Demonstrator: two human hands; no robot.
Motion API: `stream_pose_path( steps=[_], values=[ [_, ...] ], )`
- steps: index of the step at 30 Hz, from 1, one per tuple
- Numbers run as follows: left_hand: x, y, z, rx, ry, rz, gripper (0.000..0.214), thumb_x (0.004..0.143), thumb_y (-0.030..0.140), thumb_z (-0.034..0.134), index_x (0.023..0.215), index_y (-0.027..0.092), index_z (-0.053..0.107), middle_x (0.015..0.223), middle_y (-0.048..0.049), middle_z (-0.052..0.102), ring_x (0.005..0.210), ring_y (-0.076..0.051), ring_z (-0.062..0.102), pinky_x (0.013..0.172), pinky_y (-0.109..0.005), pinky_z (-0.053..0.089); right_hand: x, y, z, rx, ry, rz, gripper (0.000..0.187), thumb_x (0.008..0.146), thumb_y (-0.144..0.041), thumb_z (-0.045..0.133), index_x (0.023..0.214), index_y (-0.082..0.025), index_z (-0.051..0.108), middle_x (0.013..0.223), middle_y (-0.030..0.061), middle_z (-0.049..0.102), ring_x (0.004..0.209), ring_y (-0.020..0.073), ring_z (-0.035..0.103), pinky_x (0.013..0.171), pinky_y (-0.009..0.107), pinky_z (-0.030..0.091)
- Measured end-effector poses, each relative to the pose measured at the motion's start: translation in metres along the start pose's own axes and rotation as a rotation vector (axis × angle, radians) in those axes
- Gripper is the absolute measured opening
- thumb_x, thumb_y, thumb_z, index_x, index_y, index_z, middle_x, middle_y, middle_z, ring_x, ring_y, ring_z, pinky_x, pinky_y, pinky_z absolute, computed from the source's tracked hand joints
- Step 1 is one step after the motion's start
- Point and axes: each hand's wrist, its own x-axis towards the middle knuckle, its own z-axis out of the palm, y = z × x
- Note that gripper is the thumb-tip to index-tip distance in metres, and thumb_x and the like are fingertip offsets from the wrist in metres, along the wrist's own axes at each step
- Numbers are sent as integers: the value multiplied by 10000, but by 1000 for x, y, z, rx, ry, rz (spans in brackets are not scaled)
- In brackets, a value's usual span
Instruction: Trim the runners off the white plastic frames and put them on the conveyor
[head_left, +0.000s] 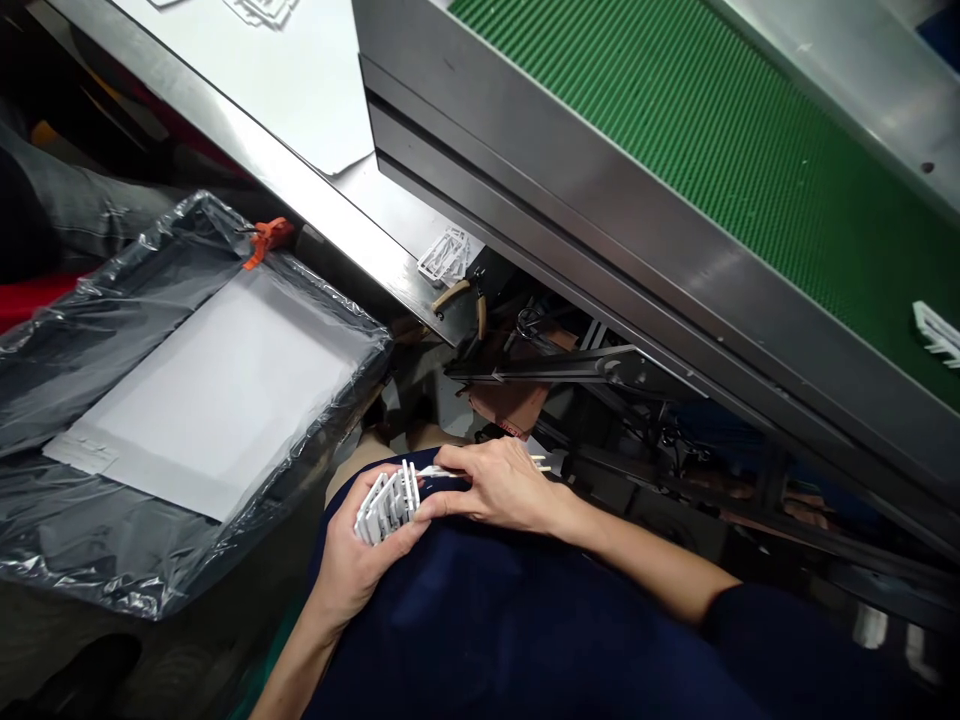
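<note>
In the head view, my left hand (351,565) is wrapped round a stack of white plastic parts (388,506) above my lap. The parts are thin slotted pieces standing side by side. Close against the stack, my right hand (504,484) pinches a slim white plastic piece (433,471) between thumb and fingers. Pale thin prongs (541,463) stick out behind that hand; whether they belong to the same piece I cannot tell. My right thumb is near the stack's edge, by the left thumb.
A box lined with clear plastic (202,560) and holding a white sheet stands left. Ahead, a metal table (375,235) bears more white parts (448,256); tan-handled pliers (480,310) sit by its corner. The green conveyor belt (675,130) carries a white piece (937,333). A person's leg (82,195) shows at left.
</note>
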Motion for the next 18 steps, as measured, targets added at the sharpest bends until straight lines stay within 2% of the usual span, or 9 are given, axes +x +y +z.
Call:
stream_pose_path(
  steps=[5,12,18],
  values=[
    [-1,2,2,88,54,33,443,680,391,715,1038,191,546,971,-51,620,855,-226,568,759,-309,439,0,1,-7,-109,-22,-61,578,780,-743,322,806,-213,552,629,-12,588,542,101,493,524,246,142],
    [-2,-6,-5,211,20,19,466,693,405,715,1074,219,521,999,-40,590,862,-220,568,736,-297,456,1,2,-11,-185,-34,-129,598,801,-732,258,815,-208,546,615,-10,590,520,103,509,502,254,115],
    [-3,-17,-6,208,57,19,467,686,393,732,1079,247,524,1009,-14,584,867,-199,560,763,-294,451,-2,1,-7,-240,-2,-134,586,821,-713,228,795,-213,532,616,-15,590,497,93,489,491,256,92]
  ],
)
